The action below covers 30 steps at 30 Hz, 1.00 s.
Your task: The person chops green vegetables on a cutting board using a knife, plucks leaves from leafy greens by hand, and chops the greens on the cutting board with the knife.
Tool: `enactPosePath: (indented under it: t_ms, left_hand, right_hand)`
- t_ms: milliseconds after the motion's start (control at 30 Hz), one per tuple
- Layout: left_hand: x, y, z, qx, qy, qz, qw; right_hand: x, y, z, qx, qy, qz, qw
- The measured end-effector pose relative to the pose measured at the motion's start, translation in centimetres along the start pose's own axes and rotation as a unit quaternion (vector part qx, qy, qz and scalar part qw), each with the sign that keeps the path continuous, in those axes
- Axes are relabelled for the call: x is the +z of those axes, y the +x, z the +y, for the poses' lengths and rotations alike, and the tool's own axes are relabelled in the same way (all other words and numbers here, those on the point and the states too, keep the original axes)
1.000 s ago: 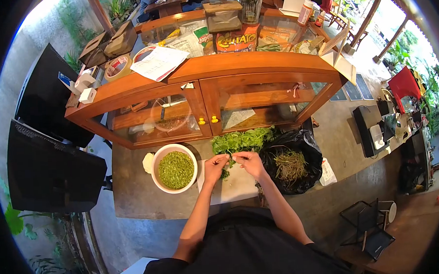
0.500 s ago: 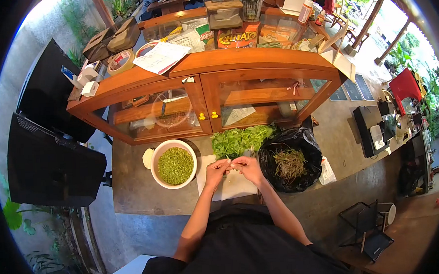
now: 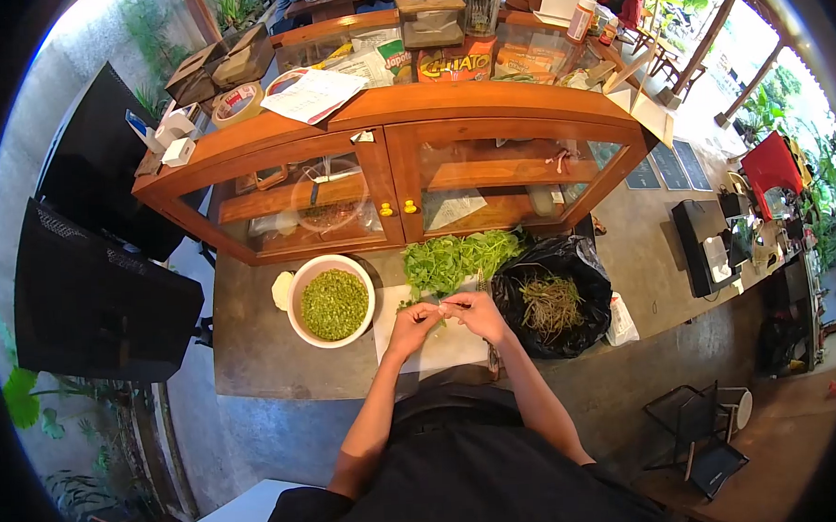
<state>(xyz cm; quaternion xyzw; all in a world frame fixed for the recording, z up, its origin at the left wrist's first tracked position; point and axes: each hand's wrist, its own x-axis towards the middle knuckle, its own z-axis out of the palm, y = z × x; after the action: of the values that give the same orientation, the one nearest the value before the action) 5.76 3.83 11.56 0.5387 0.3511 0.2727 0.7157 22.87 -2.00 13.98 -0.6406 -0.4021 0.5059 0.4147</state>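
Over a white cutting board, my left hand and my right hand meet fingertip to fingertip. Both are closed in a pinch on a thin leafy green sprig, mostly hidden by the fingers. Just beyond them lies a heap of leafy greens. On the left stands a white bowl holding finely cut green pieces. To the right, an open black plastic bag contains thin brownish-green stems. What looks like a knife handle shows at the board's right edge, partly behind my right forearm.
A wooden cabinet with glass doors stands behind the greens, with snack packets and papers on top. A white packet lies beside the bag. Black screens are at left, a folding chair at lower right.
My view has shifted slightly. My hands remain pinched together over the board, with small movement of the fingers; some green leaf now shows beside my left hand.
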Motion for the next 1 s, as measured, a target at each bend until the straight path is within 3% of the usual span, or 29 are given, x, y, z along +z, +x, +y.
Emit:
enactPosePath:
  t_ms: [100, 233, 367, 600, 667, 733, 1000]
  left_hand:
    - [-0.6, -0.2, 0.0, -0.002, 0.039, -0.022, 0.999]
    - [-0.9, -0.6, -0.5, 0.014, -0.009, -0.072, 0.997]
    - [-1.0, -1.1, -1.1, 0.006, -0.057, -0.105, 0.993]
    - [-0.7, -1.4, -3.6, -0.081, -0.051, -0.031, 0.995]
    - [-0.1, -1.4, -4.5, 0.038, 0.021, 0.007, 0.999]
    - [-0.2, -1.6, -4.5, 0.034, 0.075, 0.008, 0.997]
    - [0.0, -1.9, -4.2, 0.019, 0.311, -0.027, 0.95]
  right_hand:
    - [-0.2, -0.2, -1.0, -0.002, 0.028, -0.032, 0.999]
    - [-0.3, -1.3, -3.1, 0.043, 0.022, -0.052, 0.997]
    - [0.1, -1.0, -1.7, 0.03, 0.022, -0.047, 0.998]
    - [0.8, -0.6, 1.1, 0.084, 0.074, -0.002, 0.994]
    - [1.1, -0.7, 2.0, 0.107, 0.075, 0.004, 0.991]
    - [1.5, -1.0, 2.6, 0.15, 0.082, 0.03, 0.985]
    - [0.3, -1.7, 6.4, 0.175, 0.034, 0.019, 0.984]
